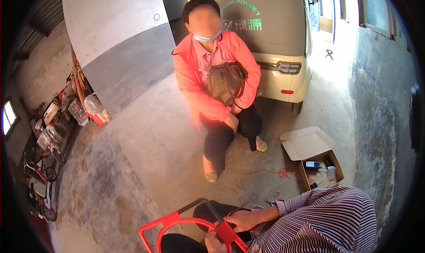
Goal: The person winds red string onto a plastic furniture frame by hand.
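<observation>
Low in the picture my two hands are at a frame [197, 203] of bent tube, black in one stretch and covered in red elsewhere. My left hand [215, 240] is wrapped round a red part of it. Just above and to the right, my right hand [242, 219] is closed with its fingertips against the frame; whether it pinches a thin strand there is too small to make out. A striped sleeve covers my right arm. My dark-trousered knees lie beneath the frame. Thin red cord [283, 173] lies tangled on the floor beyond my right hand.
Facing me, a person in a bright pink jacket [190, 84] sits with a brown handbag [224, 84]. Behind stands a cream vehicle [276, 82]. An open cardboard box [335, 161] holding small items is at the right. Bicycles [46, 195] and clutter line the left wall.
</observation>
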Demonstrator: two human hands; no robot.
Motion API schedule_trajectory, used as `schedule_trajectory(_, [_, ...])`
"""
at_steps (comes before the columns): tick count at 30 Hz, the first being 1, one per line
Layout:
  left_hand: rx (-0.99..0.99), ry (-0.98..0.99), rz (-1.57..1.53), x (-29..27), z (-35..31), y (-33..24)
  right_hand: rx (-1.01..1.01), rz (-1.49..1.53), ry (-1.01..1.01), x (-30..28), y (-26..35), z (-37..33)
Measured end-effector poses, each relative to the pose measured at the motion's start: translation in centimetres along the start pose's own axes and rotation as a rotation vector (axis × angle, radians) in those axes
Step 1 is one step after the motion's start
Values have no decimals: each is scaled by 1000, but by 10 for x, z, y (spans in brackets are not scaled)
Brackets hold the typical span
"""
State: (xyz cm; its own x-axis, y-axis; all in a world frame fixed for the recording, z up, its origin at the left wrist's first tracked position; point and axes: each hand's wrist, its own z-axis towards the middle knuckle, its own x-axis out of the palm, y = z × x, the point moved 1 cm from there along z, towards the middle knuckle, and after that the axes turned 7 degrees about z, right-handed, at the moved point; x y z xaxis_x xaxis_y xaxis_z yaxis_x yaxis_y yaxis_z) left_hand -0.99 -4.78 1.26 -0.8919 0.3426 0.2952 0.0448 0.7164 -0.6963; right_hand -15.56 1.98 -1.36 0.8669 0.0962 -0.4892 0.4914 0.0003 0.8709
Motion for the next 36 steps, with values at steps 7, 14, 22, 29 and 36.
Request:
schedule_trajectory(7, [-53,-82,-5,-2,-1,5,-37,-4,-51,5,-6,-2])
schedule_trajectory(14, [-101,-81,33,-7,0,9,35,-8,-100,2,-7,-5])
schedule_trajectory(22, [-33,-15,115,-22,10,18,-92,2,-157,11,-8,-2])
schedule_trajectory(29, [22,-3,29,-17,1,16,-172,43,-146,17,-17,4])
schedule_trajectory(36, [-27,-5,-42,-20,24,29,-48,29,-107,6,-8,-3])
